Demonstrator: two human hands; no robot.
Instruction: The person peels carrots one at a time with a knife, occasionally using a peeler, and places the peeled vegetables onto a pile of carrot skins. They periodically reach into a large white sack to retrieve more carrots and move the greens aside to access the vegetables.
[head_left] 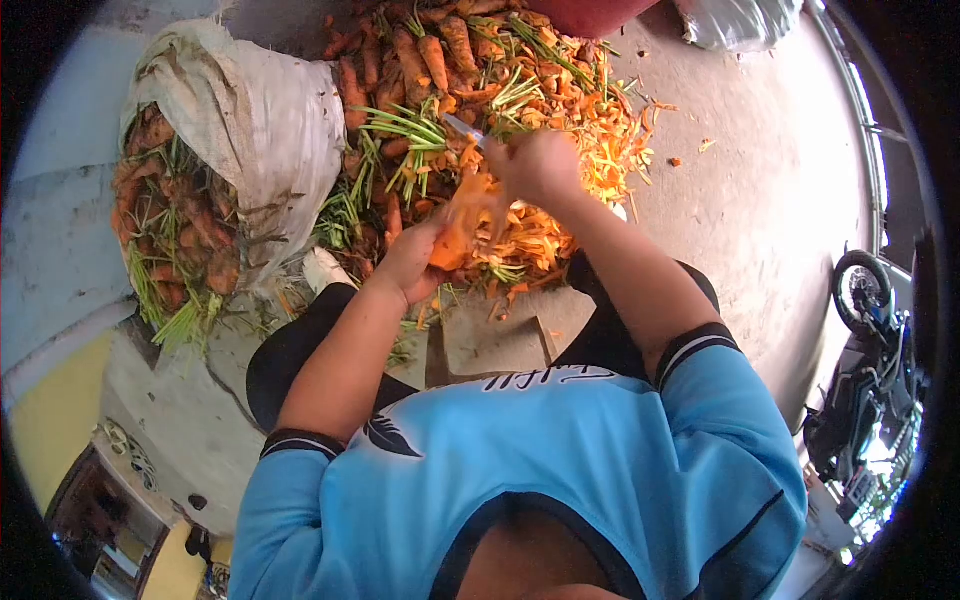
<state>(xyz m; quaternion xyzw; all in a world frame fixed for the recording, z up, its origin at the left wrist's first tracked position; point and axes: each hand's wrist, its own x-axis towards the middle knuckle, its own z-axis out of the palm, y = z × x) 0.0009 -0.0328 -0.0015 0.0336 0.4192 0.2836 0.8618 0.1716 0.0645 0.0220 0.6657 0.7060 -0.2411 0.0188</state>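
Observation:
My left hand (412, 264) is wrapped round the thick end of a carrot (455, 246), which shows bright, peeled orange. My right hand (540, 168) is closed on a knife, slightly smeared by motion; its pale blade (462, 128) sticks out up and to the left. The handle is hidden in the fist. Beneath both hands spreads a heap of orange carrot peelings (610, 150). Unpeeled, soil-stained carrots (412, 62) lie beyond and to the left, with cut green stalks (410, 130) among them.
A white sack (290, 120) at the left lies open, with dirty carrots (190, 225) and green tops at its mouth. A red rounded object (590, 14) and a pale plastic bag (740, 22) are at the top. Bare concrete floor (750, 200) stretches right, towards a parked motorcycle (865, 370).

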